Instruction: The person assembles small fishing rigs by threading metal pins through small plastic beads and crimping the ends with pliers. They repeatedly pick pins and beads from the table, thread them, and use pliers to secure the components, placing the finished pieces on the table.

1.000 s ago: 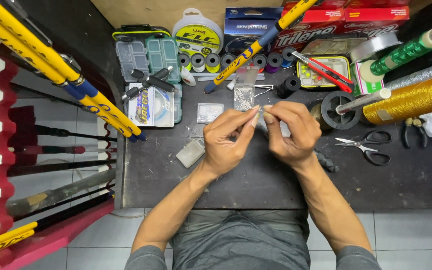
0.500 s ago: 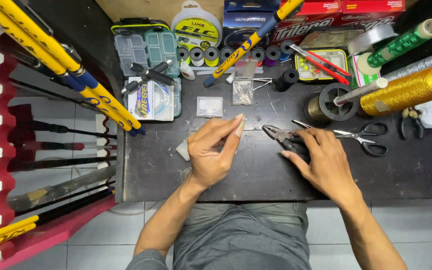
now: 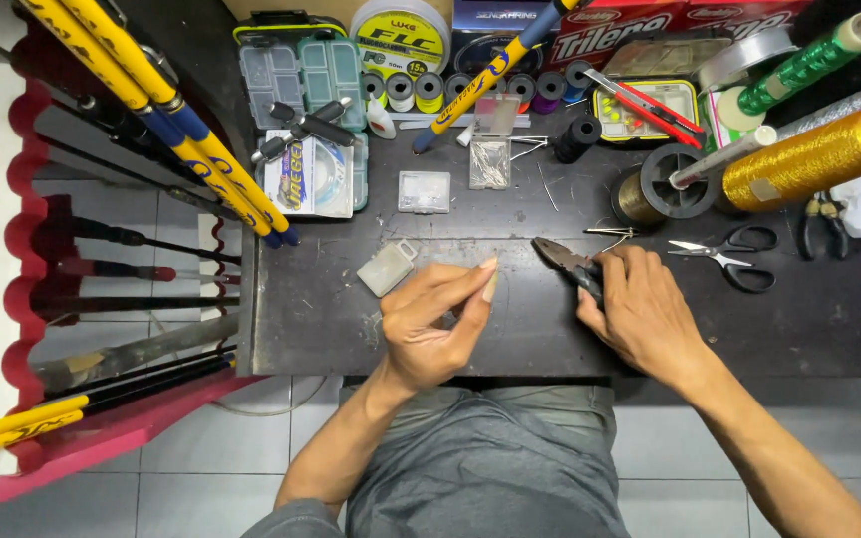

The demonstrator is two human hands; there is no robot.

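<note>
My left hand (image 3: pixel 437 321) hovers over the dark workbench (image 3: pixel 510 329) with thumb and forefinger pinched together near a tiny item too small to make out. A small clear plastic box (image 3: pixel 386 267) lies just left of it. My right hand (image 3: pixel 640 309) rests on the bench with its fingers on the black handles of a pair of pliers (image 3: pixel 562 258), whose jaws point up and left. Black-handled scissors (image 3: pixel 724 256) lie just right of that hand.
Tackle boxes (image 3: pixel 301 70), line spools (image 3: pixel 401 40), small thread bobbins (image 3: pixel 430 90), a gold thread cone (image 3: pixel 814 159) and a green one (image 3: pixel 799 65) crowd the back of the bench. Yellow and blue fishing rods (image 3: pixel 166 125) lean in a red rack (image 3: pixel 22 199) at left.
My two hands were together at the bench's middle; they have separated. The right hand moved right and down onto the pliers, while the left stayed central, still pinched.
</note>
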